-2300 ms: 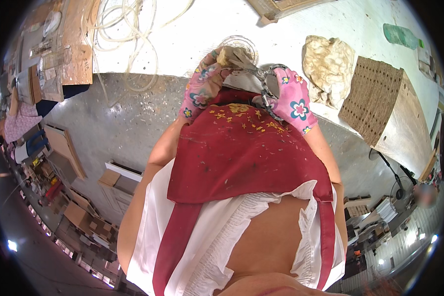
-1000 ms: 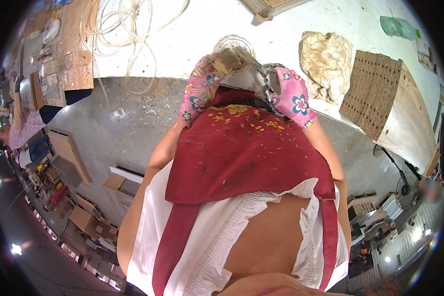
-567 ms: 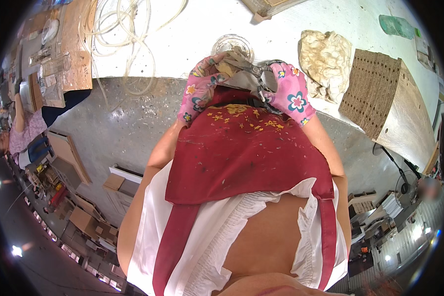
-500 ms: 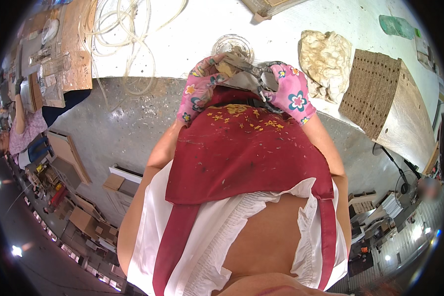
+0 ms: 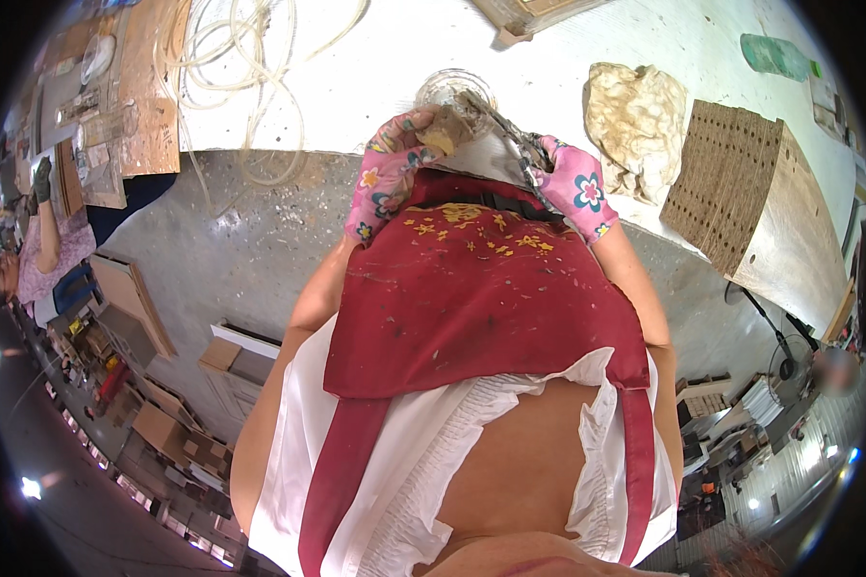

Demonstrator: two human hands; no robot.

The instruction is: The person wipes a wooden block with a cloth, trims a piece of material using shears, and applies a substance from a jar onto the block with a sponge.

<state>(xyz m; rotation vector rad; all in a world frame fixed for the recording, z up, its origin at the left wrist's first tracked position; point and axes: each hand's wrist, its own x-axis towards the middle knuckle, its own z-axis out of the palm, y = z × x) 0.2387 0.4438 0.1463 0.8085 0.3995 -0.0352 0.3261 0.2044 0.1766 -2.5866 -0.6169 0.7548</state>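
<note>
Both gloved hands work a grey metal piece at the tabletop edge.

The left hand (image 5: pixel 387 183), in a pink floral glove, has its fingers (image 5: pixel 406 130) clenched on a small tan pad (image 5: pixel 439 137) pressed to the grey metal piece (image 5: pixel 496 144); the right hand (image 5: pixel 573 188) grips that piece's other side. A clear glass jar (image 5: pixel 452 88) stands just behind them on the white tabletop (image 5: pixel 375 67). A crumpled cloth (image 5: pixel 637 120) and a perforated board stack (image 5: pixel 741 188) lie to the right, coiled tubing (image 5: pixel 241 58) to the left.
</note>
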